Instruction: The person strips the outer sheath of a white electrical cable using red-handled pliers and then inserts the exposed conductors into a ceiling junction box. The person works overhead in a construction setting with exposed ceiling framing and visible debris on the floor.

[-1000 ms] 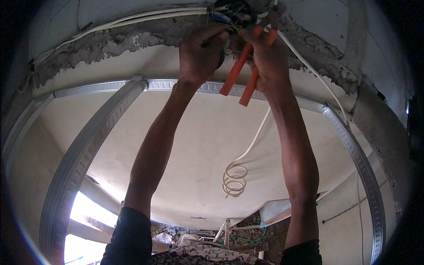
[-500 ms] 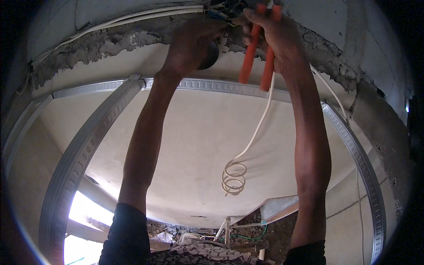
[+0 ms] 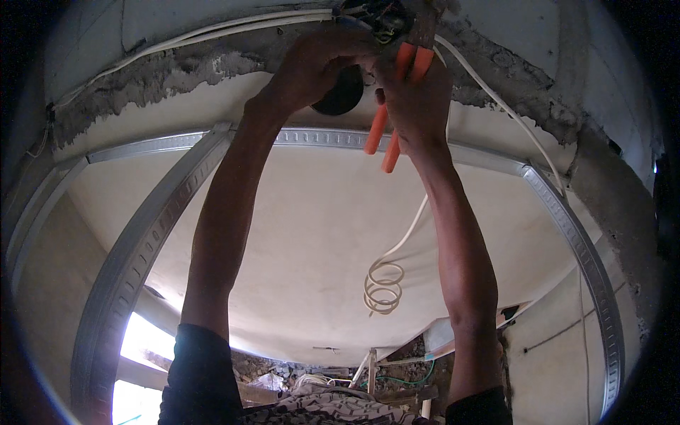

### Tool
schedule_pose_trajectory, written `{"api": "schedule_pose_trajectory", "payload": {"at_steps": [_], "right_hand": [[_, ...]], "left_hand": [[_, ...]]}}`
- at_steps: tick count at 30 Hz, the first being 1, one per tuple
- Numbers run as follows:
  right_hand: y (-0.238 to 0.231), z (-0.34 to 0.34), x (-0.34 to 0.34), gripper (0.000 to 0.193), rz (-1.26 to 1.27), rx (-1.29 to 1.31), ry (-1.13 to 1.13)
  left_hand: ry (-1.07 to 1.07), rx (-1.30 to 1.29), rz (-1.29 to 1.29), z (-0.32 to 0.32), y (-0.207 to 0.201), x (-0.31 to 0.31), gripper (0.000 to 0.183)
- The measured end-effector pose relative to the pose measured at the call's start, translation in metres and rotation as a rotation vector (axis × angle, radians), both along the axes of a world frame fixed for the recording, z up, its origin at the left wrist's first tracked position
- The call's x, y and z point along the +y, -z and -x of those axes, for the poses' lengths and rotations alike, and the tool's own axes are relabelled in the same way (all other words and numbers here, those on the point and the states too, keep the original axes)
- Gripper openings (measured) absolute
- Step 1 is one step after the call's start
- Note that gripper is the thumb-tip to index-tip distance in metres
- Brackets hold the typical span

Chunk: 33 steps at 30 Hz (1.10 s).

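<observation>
Both my arms reach up to a cluster of loose wires (image 3: pixel 388 25) at the top of the wall. My right hand (image 3: pixel 419 106) is closed around pliers with orange handles (image 3: pixel 377 129); the handle ends stick out below the palm and the jaws point up. Its fingertips meet those of my left hand (image 3: pixel 308 67) just below the wires. The left fingers are pinched together, and what they hold is hidden. A dark round object (image 3: pixel 341 92) shows just below my left hand; its kind is not clear.
White cables (image 3: pixel 234 25) run along the rough wall edge to the wires. A coiled white cable (image 3: pixel 383 287) dangles between my arms. Metal channel framing (image 3: pixel 142 248) crosses the pale panel (image 3: pixel 326 212). Rubble (image 3: pixel 276 368) lies below.
My right hand has moved left and down with the pliers, toward my left hand. The pliers' handles have tilted and come closer together. More of the wires and the dark round object now shows.
</observation>
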State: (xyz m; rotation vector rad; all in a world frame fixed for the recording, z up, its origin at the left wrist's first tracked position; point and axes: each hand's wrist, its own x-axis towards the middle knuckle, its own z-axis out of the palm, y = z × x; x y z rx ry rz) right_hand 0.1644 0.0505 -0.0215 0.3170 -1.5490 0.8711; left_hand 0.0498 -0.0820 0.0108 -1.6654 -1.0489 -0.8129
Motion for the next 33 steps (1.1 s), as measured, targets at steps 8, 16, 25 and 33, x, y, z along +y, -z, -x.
{"api": "schedule_pose_trajectory", "payload": {"at_steps": [8, 16, 25, 33], "right_hand": [[-0.01, -0.025, -0.003, 0.023, -0.035, -0.096, -0.008], [-0.022, -0.025, 0.005, 0.014, -0.237, -0.024, 0.321], [-0.018, -0.046, 0.003, 0.023, -0.071, -0.324, 0.334], [0.024, -0.104, 0.064, 0.032, -0.323, -0.221, 0.773]], "left_hand": [[-0.015, 0.097, 0.001, 0.002, -0.006, 0.011, 0.018], [-0.185, 0.022, 0.093, 0.007, -0.011, 0.008, 0.018], [-0.125, -0.032, 0.156, -0.014, -0.015, 0.008, 0.02], [0.046, -0.116, 0.194, 0.001, -0.012, 0.014, 0.025]]}}
